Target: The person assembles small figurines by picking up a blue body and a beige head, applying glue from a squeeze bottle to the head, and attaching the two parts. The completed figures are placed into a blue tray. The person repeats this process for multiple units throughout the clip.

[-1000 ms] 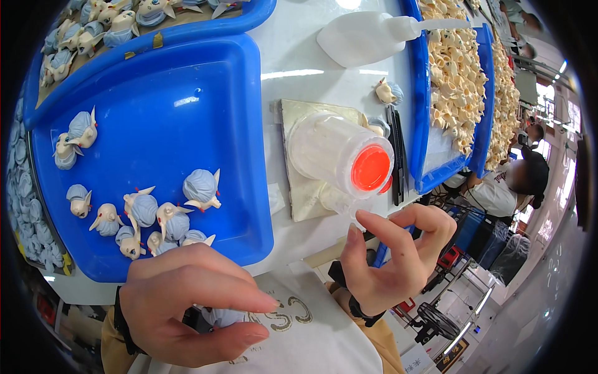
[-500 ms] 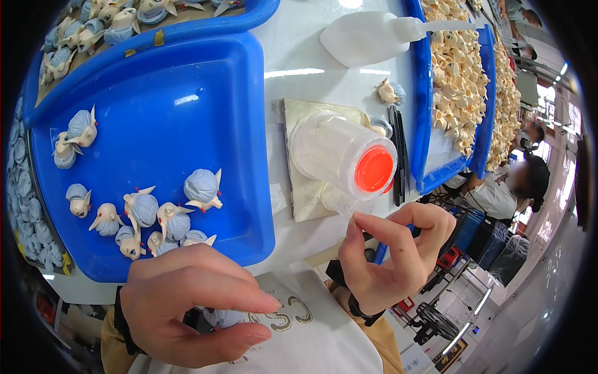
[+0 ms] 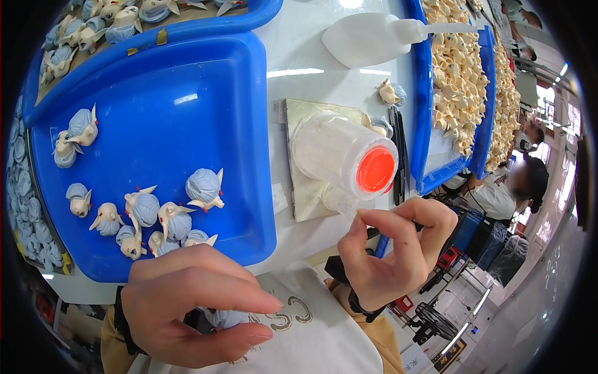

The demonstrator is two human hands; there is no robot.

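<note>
Head view, now: left hand near-left, low over lap, fingers curled round a small pale-blue figurine head, mostly hidden under thumb & forefinger; held firmly. Right hand near-centre, just off near edge of white table, thumb & forefinger tips pinched almost together; something tiny maybe between them, too small to tell. Dark stick-like item behind palm, unclear.

Around: big blue tray left, holding cluster of finished blue-haired heads at near side plus a pair at left. Clear lidded jar w/ red-orange cap lying tilted on a beige pad, centre. White squeeze bottle far, lying flat. Single head beside far-right tray full of cream-coloured parts. Dark tweezers right of jar.

Vs. earlier frames: left hand unchanged, same clasp on same piece. Right hand shifted slightly, pinch tightened, fingertips nearer together & a bit closer to jar. Trays, jar, bottle unmoved. Reads as a fine-part fit in progress, w/ held head waiting in lap.
</note>
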